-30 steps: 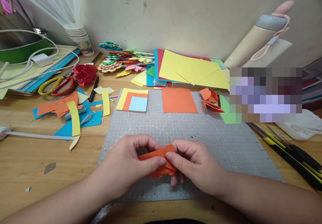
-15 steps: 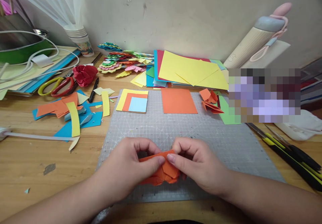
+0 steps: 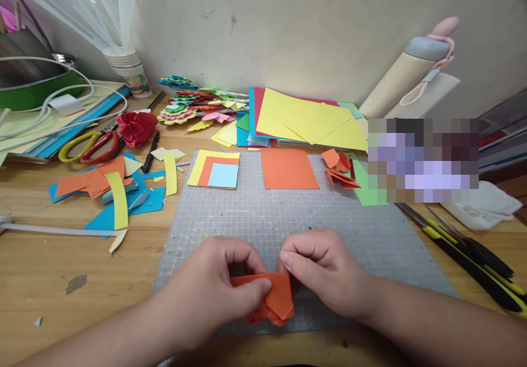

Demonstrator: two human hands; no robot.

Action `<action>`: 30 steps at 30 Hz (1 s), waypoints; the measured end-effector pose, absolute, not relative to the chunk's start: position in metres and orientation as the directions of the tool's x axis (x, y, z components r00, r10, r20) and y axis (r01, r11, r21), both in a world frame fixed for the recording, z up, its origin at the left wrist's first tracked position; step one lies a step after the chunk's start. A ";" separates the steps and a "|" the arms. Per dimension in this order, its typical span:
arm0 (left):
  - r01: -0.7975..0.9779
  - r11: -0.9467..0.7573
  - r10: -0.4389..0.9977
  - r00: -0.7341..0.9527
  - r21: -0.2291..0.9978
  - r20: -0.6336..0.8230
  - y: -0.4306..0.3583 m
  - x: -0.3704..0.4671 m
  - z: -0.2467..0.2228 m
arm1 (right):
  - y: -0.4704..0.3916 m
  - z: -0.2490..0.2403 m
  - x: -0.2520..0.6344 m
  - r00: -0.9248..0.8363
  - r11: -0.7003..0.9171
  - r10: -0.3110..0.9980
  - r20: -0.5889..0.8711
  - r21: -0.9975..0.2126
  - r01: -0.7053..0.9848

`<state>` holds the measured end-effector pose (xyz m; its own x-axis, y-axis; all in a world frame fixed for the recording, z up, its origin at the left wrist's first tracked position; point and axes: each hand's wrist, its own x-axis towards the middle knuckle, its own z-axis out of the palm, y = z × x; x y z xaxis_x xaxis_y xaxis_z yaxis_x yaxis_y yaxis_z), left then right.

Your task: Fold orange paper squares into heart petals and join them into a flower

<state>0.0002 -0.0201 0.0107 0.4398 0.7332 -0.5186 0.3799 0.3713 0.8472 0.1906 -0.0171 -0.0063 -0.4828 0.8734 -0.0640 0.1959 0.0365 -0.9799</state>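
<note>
The folded orange paper (image 3: 280,289) is over the grey cutting mat (image 3: 349,232), near the front edge of the desk (image 3: 37,284). The left hand (image 3: 228,282) pinches it, its grip narrow around the paper's left part. The right hand (image 3: 325,271) is at the paper's upper right corner, thumb against forefinger; whether that grip holds it, I can't tell. Toward the desk's back left corner, the paper cup's (image 3: 135,80) print is too small to read.
</note>
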 end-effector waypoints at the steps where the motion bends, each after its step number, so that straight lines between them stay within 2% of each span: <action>1: 0.375 0.371 0.737 0.437 0.849 -0.516 -0.019 0.000 0.011 | -0.017 -0.008 0.191 -0.475 0.010 0.876 -0.080 -0.983 0.183; 5: 0.197 0.416 0.818 0.345 0.888 -0.460 -0.012 -0.002 0.011 | -0.016 -0.016 0.190 -0.475 -0.243 0.858 -0.192 -0.969 -0.047; 7: 0.126 0.373 0.878 0.271 0.919 -0.394 -0.008 -0.005 0.012 | -0.016 -0.018 0.189 -0.508 -0.306 0.832 -0.224 -0.949 -0.082; 10: 0.109 0.329 0.907 0.240 0.938 -0.346 -0.006 -0.006 0.012 | -0.017 -0.018 0.186 -0.482 -0.208 0.859 -0.173 -0.978 -0.020; 14: 0.221 0.299 0.899 0.262 0.928 -0.351 -0.008 -0.003 0.011 | -0.019 -0.016 0.183 -0.403 -0.095 0.910 -0.101 -0.995 0.035; 19: 0.291 0.258 0.908 0.253 0.921 -0.334 -0.011 0.000 0.008 | -0.020 -0.016 0.183 -0.387 -0.158 0.909 -0.152 -0.987 0.016; 23: 0.347 0.198 0.889 0.330 0.917 -0.317 -0.014 0.001 0.008 | -0.021 -0.012 0.183 -0.380 -0.089 0.918 -0.114 -0.993 0.083; 27: 0.387 0.091 0.868 0.421 0.917 -0.264 -0.017 0.000 0.009 | -0.022 -0.009 0.181 -0.465 -0.140 0.866 -0.184 -0.982 0.128; 30: 0.417 0.092 0.855 0.433 0.904 -0.287 -0.017 -0.001 0.010 | -0.023 -0.010 0.179 -0.500 -0.151 0.840 -0.210 -0.976 0.156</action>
